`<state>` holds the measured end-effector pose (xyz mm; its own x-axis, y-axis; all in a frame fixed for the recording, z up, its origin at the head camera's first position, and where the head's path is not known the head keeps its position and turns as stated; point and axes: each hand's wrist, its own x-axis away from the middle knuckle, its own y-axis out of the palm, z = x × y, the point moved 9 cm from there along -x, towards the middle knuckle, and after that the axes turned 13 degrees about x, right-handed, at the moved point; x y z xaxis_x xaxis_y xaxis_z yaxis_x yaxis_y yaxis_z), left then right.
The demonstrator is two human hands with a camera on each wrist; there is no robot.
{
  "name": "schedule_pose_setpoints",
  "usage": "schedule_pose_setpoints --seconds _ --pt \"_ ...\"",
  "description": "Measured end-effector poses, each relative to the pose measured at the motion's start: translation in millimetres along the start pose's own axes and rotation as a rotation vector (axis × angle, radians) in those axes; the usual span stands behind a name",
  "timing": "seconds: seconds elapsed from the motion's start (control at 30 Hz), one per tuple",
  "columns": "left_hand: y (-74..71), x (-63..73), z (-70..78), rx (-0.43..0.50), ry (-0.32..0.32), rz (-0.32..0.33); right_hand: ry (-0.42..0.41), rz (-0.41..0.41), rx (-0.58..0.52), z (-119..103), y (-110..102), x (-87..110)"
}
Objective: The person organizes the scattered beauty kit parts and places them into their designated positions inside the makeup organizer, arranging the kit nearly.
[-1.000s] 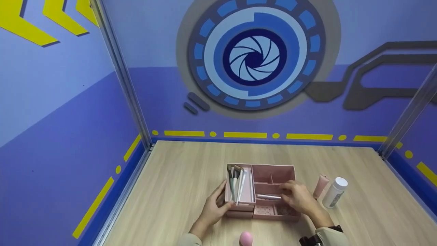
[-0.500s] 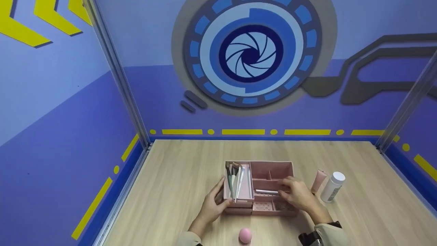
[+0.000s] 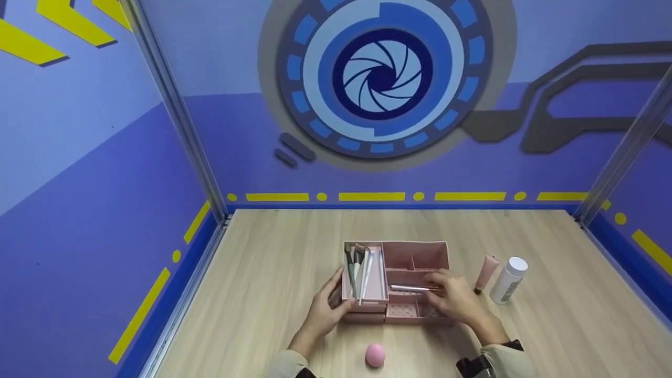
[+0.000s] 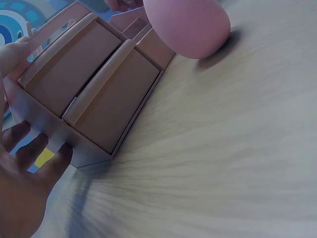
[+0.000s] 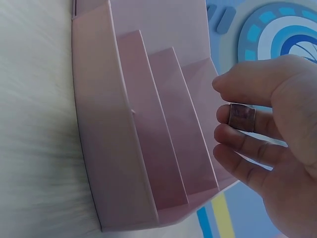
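A pink makeup organizer (image 3: 417,253) stands on the table, with drawers at its left front and divided compartments on the right. My left hand (image 3: 321,314) holds its left side, thumb at the front and fingers spread along the side wall (image 4: 34,114). Makeup brushes (image 3: 353,275) lie in its upper left tray. My right hand (image 3: 462,302) is over the middle compartment, pinching the right end of a slim silver cosmetic tube (image 3: 407,287). In the right wrist view a mauve, silver-edged end (image 5: 241,117) shows among the fingers; the rest is hidden.
A pink egg-shaped makeup sponge (image 3: 375,355) sits in front of the organizer. To its right stand a pink squeeze tube (image 3: 488,270) with a dark cap and a white bottle (image 3: 509,281). Printed wall panels (image 3: 294,152) close off the table's back and sides.
The head view has shifted, so everything sits higher in it. The silver tube's position has changed slightly, rising a little relative to the organizer. My left hand keeps its place.
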<state>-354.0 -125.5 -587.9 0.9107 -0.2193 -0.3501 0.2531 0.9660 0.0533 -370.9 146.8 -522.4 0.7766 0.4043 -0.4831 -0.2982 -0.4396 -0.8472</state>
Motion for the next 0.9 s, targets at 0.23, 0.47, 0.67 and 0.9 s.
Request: schedule_pose_setpoints --seconds 0.23,0.47,0.67,0.9 --pt "0.5 -0.1 -1.6 -0.001 0.012 -0.017 -0.035 0.024 0.027 -13 -2 1.3" --pt "-0.2 3.1 -2.5 -0.002 0.023 -0.007 -0.076 0.061 -0.017 -26 -4 8.2" --pt "4.4 14.4 -5.6 -0.028 -0.010 -0.012 -0.137 0.103 -0.080 -36 -5 23.9" --pt "1.5 -0.8 2.7 0.005 0.023 -0.011 -0.219 0.157 -0.100 -49 -10 17.3"
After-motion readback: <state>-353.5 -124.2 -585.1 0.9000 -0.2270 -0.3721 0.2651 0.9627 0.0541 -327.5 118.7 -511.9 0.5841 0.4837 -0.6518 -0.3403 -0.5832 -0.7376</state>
